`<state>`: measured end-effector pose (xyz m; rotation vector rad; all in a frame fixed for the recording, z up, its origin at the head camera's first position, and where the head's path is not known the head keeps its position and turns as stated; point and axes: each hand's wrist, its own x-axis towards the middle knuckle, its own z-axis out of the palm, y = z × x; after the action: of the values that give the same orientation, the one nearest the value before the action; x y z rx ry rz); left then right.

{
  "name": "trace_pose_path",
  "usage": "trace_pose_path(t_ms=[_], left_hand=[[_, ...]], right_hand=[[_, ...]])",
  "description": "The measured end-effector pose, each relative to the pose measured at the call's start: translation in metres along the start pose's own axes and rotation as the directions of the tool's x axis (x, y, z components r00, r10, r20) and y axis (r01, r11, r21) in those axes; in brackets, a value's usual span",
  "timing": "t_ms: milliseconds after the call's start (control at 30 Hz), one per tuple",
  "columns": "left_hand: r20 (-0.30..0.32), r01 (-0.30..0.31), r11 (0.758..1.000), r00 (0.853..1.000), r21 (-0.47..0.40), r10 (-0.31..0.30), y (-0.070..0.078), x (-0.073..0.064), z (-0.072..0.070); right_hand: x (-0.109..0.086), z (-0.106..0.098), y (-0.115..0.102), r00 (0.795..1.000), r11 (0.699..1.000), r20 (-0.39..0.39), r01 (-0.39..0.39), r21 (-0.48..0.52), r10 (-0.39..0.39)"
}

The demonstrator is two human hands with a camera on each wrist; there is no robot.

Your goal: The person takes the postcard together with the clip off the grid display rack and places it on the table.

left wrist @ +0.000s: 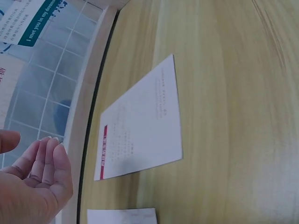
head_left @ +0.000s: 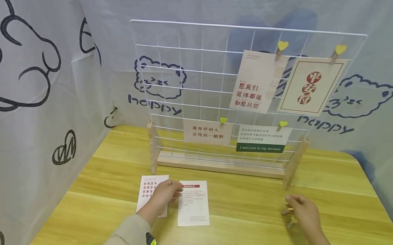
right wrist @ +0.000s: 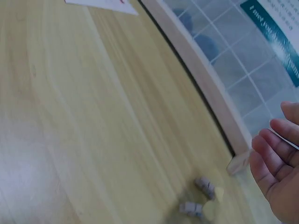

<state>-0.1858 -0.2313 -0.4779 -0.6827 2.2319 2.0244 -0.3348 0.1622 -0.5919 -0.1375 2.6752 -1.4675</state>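
My left hand (head_left: pixel 163 195) hovers over the table with relaxed, slightly bent fingers and holds nothing. It partly covers a white card with red characters (head_left: pixel 144 205). Just right of its fingertips lies a second white card with a red heading strip (head_left: pixel 194 210), seen whole in the left wrist view. At the right, my empty right hand (head_left: pixel 305 215) has its fingers loosely bent and the thumb apart. Close beside it on the table lie two small wooden clips (right wrist: pixel 192 208) with yellow hearts, partly hidden by that hand in the head view.
Behind the cards stands a white wire grid (head_left: pixel 209 82) in a wooden base (head_left: pixel 220 167). Yellow heart clips (head_left: pixel 282 46) hold several cards on it, among them a red-and-white one (head_left: pixel 298 93) and a green-banded one (head_left: pixel 261 146). Patterned cloth (head_left: pixel 91 36) surrounds the wooden table (head_left: pixel 240 237).
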Motion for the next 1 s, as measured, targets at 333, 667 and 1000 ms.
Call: trace_pose_path(t_ms=[333, 667, 1000], left_hand=[[0.050, -0.050, 0.998, 0.997, -0.044, 0.052, 0.022, 0.000, 0.002], [0.090, -0.069, 0.988, 0.993, -0.136, 0.082, 0.041, 0.006, 0.005], [0.095, -0.045, 0.975, 0.993, -0.217, 0.067, 0.068, 0.009, 0.010]], right_hand=[[-0.006, -0.003, -0.056, 0.999, 0.996, 0.040, 0.032, 0.078, -0.035], [-0.042, -0.014, -0.163, 0.992, 0.986, 0.077, 0.088, 0.138, -0.100], [-0.024, -0.023, -0.189, 0.987, 0.962, 0.080, 0.119, 0.247, -0.143]])
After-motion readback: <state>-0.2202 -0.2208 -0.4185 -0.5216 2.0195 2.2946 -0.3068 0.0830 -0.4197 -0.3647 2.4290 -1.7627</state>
